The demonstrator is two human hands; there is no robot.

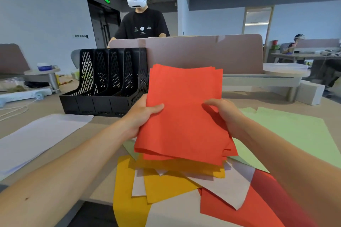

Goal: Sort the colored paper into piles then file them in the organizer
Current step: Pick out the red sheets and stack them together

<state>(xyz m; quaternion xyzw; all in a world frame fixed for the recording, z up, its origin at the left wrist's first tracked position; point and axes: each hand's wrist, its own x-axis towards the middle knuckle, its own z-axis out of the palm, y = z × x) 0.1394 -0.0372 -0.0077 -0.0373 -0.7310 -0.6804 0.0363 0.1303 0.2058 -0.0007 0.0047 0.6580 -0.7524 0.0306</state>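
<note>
**Red stack held in both hands, in front of the organizer**

Head view. The stack of red paper point(184, 112) is lifted off the table point(55, 108), in front of the black organizer point(105, 79) and just to its right. Its top edge overlaps the organizer's right wall. The sheets are unevenly aligned, with corners fanned at top and bottom.

The left hand point(142, 116) grips the stack's left edge, thumb on top and fingers underneath. The right hand point(227, 114) pinches the right edge, fingers curled onto the upper face. The hands are apart, with the stack between them.

In front of the organizer, below the held stack, lies a mixed heap point(175, 186) of yellow, white and red sheets. A white pile point(36, 138) lies in front of the organizer to its left. A green pile point(295, 134) lies well to its right. All the organizer's slots appear empty.
</note>
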